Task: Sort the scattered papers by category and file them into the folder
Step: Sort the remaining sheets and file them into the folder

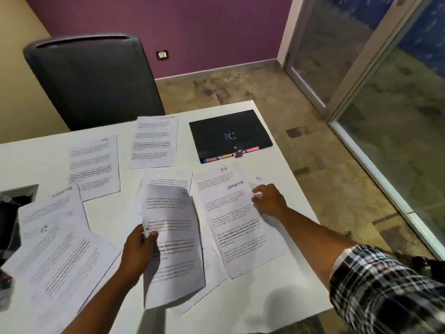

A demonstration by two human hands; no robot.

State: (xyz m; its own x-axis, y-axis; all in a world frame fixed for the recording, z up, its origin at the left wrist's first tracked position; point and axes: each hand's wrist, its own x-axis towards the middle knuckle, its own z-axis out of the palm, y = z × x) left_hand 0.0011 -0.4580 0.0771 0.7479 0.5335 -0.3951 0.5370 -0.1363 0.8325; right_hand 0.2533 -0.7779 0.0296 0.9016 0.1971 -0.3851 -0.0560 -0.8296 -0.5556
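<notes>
Several printed sheets lie scattered on a white table (277, 297), all placed here relative to the black folder (230, 135), which lies shut at the table's far right corner with coloured tabs showing along its near edge. Just left of the folder: a sheet marked SPORTS (154, 141). Further left: a sheet marked HR (95, 165). Directly in front of the folder: a second SPORTS sheet (240, 227), overlapping an HR sheet (216, 177) beneath it.

Right hand (269, 201), fingers curled down, pinches the edge of a paper (257, 183) marked HR at the right side of that pile; exact grip hard to tell. Left hand (139, 249) grips a lifted sheet (171, 237), thumb on top, held above other papers near and left of the folder. Hands well apart.

Far left and nearest: an overlapping SPORTS page (50, 206) and HR page (60, 261). Behind the table, a dark chair (94, 80). Plaid sleeve (385, 290) on right arm.
</notes>
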